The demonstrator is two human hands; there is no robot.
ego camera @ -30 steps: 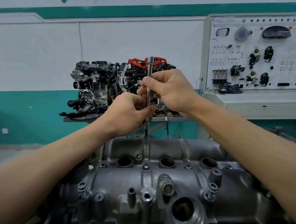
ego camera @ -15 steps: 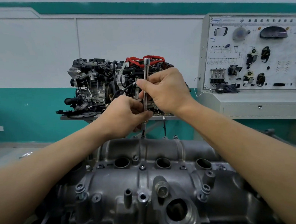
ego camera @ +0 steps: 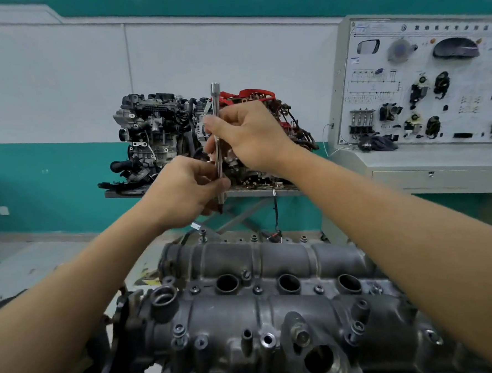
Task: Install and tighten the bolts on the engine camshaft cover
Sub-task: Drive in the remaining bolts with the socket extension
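The grey camshaft cover (ego camera: 272, 254) fills the lower middle of the head view, with several bolts seated along it. One bolt (ego camera: 203, 234) stands proud at the cover's far left edge. Both hands hold a slim steel extension bar (ego camera: 215, 101) upright, above the cover and clear of it. My right hand (ego camera: 250, 137) pinches the bar's upper half. Lower down, my left hand (ego camera: 184, 190) grips it near the bottom tip. The tip hangs a short way above and right of the proud bolt.
A second engine (ego camera: 161, 136) on a stand sits behind the hands. At the right stands a grey training panel (ego camera: 423, 89) with car parts mounted on it. A teal and white wall runs along the back.
The bar's tip stood on a far-edge bolt; it is now lifted off the cover. Both hands rose with it, and the view tilted down, so more of the cover shows.
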